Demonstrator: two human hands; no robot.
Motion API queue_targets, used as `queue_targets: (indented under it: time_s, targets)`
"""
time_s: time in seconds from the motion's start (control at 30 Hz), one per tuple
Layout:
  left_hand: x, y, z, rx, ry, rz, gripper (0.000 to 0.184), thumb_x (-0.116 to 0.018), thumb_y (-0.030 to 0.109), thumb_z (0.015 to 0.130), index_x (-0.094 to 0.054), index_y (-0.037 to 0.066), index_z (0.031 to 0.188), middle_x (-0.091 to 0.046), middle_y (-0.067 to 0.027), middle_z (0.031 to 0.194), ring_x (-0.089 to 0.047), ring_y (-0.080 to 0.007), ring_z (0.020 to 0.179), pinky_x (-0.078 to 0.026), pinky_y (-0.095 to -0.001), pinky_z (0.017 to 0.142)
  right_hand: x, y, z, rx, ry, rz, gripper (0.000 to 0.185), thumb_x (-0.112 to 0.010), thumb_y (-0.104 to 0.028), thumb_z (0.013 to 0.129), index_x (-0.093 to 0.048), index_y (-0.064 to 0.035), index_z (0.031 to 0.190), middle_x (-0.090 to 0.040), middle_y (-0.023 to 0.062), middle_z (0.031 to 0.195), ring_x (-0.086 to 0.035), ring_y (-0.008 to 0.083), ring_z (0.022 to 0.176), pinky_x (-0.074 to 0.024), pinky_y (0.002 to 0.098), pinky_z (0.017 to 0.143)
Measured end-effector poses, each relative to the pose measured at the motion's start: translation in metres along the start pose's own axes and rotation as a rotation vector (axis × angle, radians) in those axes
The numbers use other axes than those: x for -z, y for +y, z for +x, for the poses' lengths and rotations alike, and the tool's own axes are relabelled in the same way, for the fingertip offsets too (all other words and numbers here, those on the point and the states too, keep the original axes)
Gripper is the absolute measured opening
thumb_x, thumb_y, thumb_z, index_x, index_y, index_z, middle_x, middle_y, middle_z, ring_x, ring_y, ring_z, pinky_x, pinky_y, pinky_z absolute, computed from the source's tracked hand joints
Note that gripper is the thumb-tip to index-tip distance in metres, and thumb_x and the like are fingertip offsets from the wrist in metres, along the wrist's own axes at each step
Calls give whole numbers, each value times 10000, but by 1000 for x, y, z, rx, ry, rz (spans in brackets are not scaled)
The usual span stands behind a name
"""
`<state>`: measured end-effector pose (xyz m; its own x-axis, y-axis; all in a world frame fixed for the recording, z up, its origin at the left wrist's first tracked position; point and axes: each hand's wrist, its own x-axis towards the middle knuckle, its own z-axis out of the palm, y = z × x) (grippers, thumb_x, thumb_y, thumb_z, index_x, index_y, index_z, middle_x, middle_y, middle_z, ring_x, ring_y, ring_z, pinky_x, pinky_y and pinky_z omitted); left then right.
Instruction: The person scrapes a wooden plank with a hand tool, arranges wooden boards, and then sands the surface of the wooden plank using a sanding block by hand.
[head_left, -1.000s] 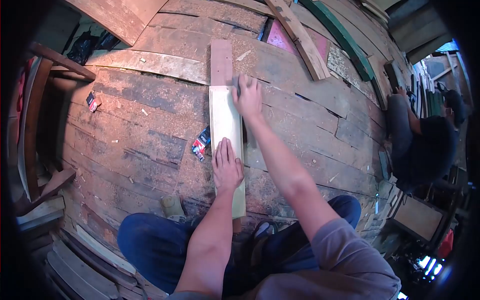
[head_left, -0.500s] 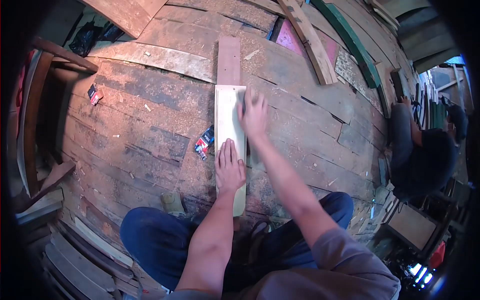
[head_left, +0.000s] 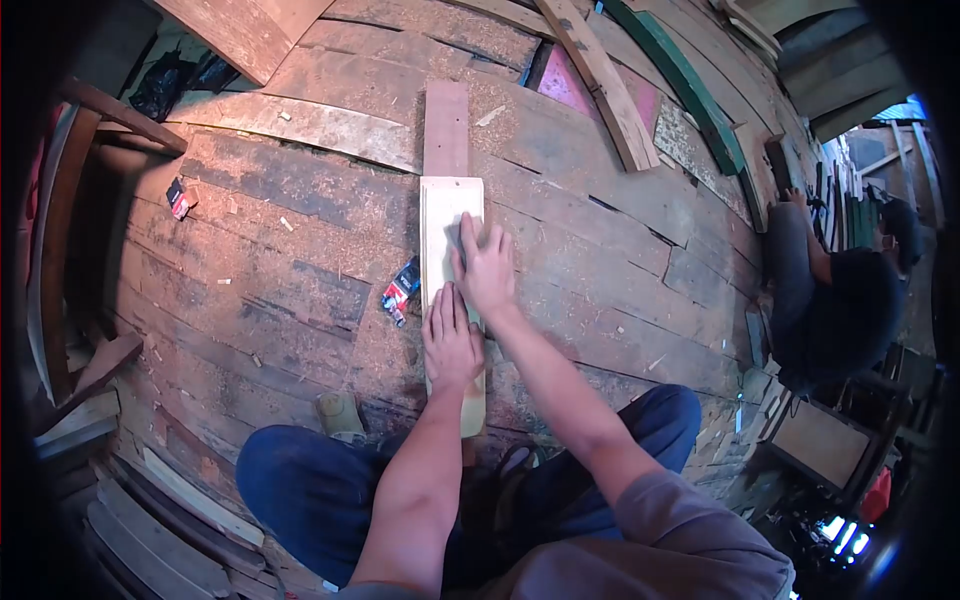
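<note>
A pale, light-coloured board (head_left: 437, 225) lies lengthwise in front of me, on top of a longer reddish-brown plank (head_left: 446, 130) that sticks out past its far end. My left hand (head_left: 453, 345) rests flat on the board's nearer half, fingers pointing away from me. Just beyond it, my right hand (head_left: 485, 268) is over the board's right side, its fingers bent on the surface. Something small and dark shows at those fingers, too unclear to name.
A blue and red packet (head_left: 402, 290) lies left of the board, another packet (head_left: 179, 199) farther left. Sawdust covers the plank floor. A wooden beam (head_left: 600, 85) and a green beam (head_left: 690, 90) lie at the upper right. Another person (head_left: 840, 310) sits at the right.
My right hand has moved from the board's far right edge back toward me and onto its surface, close to my left hand. My left hand stays on the board.
</note>
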<state>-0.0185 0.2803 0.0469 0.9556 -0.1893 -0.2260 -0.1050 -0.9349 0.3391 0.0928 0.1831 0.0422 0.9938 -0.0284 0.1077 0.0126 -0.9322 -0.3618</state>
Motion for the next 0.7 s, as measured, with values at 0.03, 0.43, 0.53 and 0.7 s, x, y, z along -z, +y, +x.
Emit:
queue_targets:
  time_s: [0.03,0.43,0.53,0.7]
  targets:
    - [1,-1,0,-1,5,-16,715,-438,294,973,-197,-12,1572,-173,-129,1656,-146,-244,1534,-116,-408,1238,-6,0,13,14,48,-24,590,-624,-292,934,-471,-89,1466,-486,279,1061,-494,454,989,-455,527,877]
    - [2,0,0,-13,54,-70,718,-457,271,952,-223,-29,1561,-202,-133,1645,-168,-263,1529,-123,-413,1240,-7,8,18,57,131,53,587,-645,-302,915,-494,-97,1444,-495,239,1066,-501,409,1034,-447,515,893]
    - [0,-1,6,-1,36,-44,714,-456,289,952,-243,-26,1556,-193,-127,1647,-159,-256,1530,-112,-410,1242,-2,2,-15,-87,-9,-20,610,-624,-321,927,-470,-91,1470,-487,238,1067,-495,415,1021,-448,522,891]
    - [-4,-2,1,5,17,-19,735,-451,304,956,-206,-10,1574,-163,-119,1661,-146,-242,1536,-102,-407,1246,-22,-1,64,-118,180,-136,586,-590,-332,941,-479,-62,1449,-495,259,1109,-496,430,1045,-438,523,928]
